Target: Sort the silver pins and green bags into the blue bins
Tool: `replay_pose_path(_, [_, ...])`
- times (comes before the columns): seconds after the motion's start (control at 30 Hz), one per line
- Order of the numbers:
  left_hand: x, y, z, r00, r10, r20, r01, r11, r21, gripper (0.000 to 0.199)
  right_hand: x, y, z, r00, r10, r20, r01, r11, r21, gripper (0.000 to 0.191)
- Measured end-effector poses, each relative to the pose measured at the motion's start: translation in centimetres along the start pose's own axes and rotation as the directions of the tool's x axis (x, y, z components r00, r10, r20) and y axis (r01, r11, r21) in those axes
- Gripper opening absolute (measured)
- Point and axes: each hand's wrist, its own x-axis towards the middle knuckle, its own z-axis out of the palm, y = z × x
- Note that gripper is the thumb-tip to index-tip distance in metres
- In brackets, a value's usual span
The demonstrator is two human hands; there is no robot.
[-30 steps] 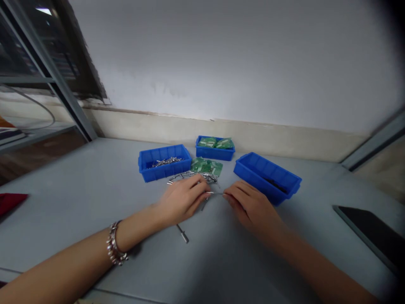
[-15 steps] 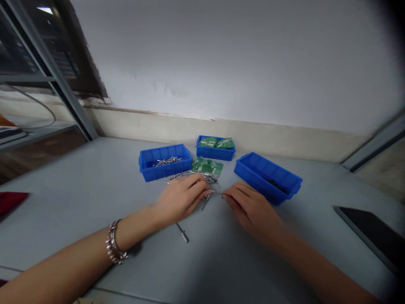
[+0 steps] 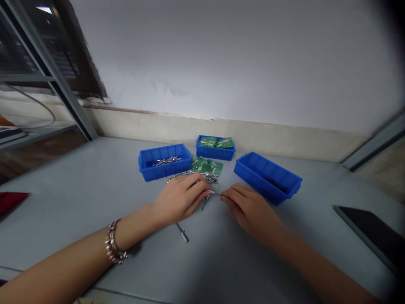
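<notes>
Between my two hands stretches a thin metal pop rivet (image 3: 214,193). My left hand (image 3: 185,194) pinches its thicker end, and my right hand (image 3: 245,205) pinches the far end of its pin. A pile of rivets (image 3: 209,177) lies just behind my left hand, partly covered by it. Another loose rivet (image 3: 182,233) rests on the table in front of that hand, its upper part hidden. A green plastic packet (image 3: 207,166) lies flat behind the pile.
On the grey table (image 3: 104,181) stand a blue bin of rivets (image 3: 164,170), a blue bin with green packets (image 3: 215,153) and a blue bin holding dark pieces (image 3: 261,179). A dark flat tablet-like object (image 3: 370,232) lies at right, red material (image 3: 12,201) at left.
My right hand has shifted very slightly left and down, tilting the rivet's pin a little. My left hand and the bins look the same.
</notes>
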Motion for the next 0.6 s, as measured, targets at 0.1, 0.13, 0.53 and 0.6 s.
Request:
replay_pose_path(0.1, [0.11,0.07,-0.06,1.0,0.011,-0.004,-0.011,1.0,-0.004,0.024,0.09,-0.09,0.1,0.999,0.017,0.039,-0.017,1.0,-0.004,0.021])
replay_pose_path(0.13, [0.15,0.08,-0.06,1.0,0.01,0.001,-0.01,1.0,0.0,0.024,0.12,-0.07,0.11,0.999,0.021,0.035,-0.021,1.0,-0.004,0.021])
replay_pose_path(0.53, [0.09,-0.12,0.31,0.991,-0.045,0.123,0.04,0.998,0.037,0.03,0.08,0.18,-0.21,0.996,-0.019,-0.091,0.021,1.0,0.021,0.023])
replay_pose_path(0.6, [0.11,-0.02,0.18,0.994,-0.057,0.093,0.055,0.998,0.016,0.029,0.11,0.17,-0.16,0.998,-0.008,-0.07,0.008,1.0,0.007,0.024])
